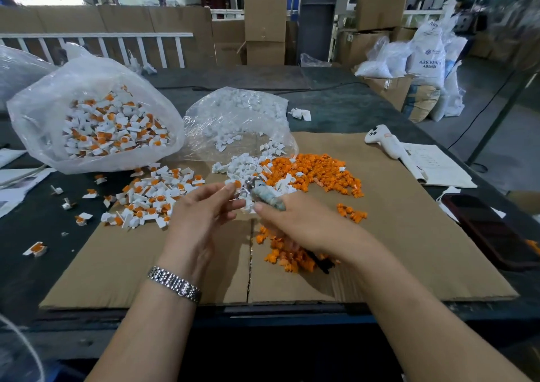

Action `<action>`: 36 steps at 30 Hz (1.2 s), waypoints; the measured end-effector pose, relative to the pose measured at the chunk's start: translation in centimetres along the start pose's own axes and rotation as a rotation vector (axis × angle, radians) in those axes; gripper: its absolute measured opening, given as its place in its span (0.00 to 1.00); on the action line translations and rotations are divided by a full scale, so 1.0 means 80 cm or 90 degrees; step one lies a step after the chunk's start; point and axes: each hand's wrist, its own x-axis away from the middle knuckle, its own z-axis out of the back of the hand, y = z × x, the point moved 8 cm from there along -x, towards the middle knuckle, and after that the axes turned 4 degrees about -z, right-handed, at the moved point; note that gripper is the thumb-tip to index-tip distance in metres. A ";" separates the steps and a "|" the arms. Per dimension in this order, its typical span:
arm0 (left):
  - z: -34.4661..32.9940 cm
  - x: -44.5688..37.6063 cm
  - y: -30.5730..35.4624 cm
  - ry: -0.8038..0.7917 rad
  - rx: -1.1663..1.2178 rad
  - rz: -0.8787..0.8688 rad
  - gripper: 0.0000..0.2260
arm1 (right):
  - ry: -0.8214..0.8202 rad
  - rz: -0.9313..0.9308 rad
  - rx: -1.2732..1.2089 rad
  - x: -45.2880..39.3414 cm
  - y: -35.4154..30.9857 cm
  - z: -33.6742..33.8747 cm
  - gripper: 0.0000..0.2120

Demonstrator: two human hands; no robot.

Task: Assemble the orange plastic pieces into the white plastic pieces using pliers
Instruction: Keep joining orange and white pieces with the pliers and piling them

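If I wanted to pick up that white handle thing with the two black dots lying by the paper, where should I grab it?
Probably by the long narrow shaft of the white handle, coming from above. It lies flat on the cardboard sheet, its thicker head with the two dots pointing left. The shaft looks slim enough for fingers to wrap round, and its far end rests on the paper.

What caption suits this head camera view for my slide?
Right hand grips cloth-wrapped metal pliers; left hand pinches small white plastic piece above brown cardboard sheet.
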 end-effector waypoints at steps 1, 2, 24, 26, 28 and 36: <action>0.012 -0.003 0.003 0.021 -0.019 -0.013 0.04 | 0.003 -0.013 0.004 -0.003 0.008 0.011 0.22; 0.024 -0.007 0.006 0.049 -0.043 -0.023 0.04 | 0.021 -0.030 0.027 -0.007 0.019 0.025 0.22; -0.044 -0.018 -0.018 -0.013 -0.839 -0.244 0.06 | 0.228 -0.237 0.408 -0.054 0.147 0.064 0.31; -0.042 -0.018 -0.018 -0.018 -0.840 -0.253 0.06 | 0.233 -0.233 0.395 -0.049 0.142 0.070 0.29; -0.033 -0.018 -0.017 -0.014 -0.771 -0.245 0.05 | 0.272 -0.192 0.386 -0.042 0.126 0.079 0.24; -0.010 -0.010 -0.034 -0.049 -0.244 -0.004 0.07 | 0.094 -0.059 0.289 -0.025 0.089 0.059 0.06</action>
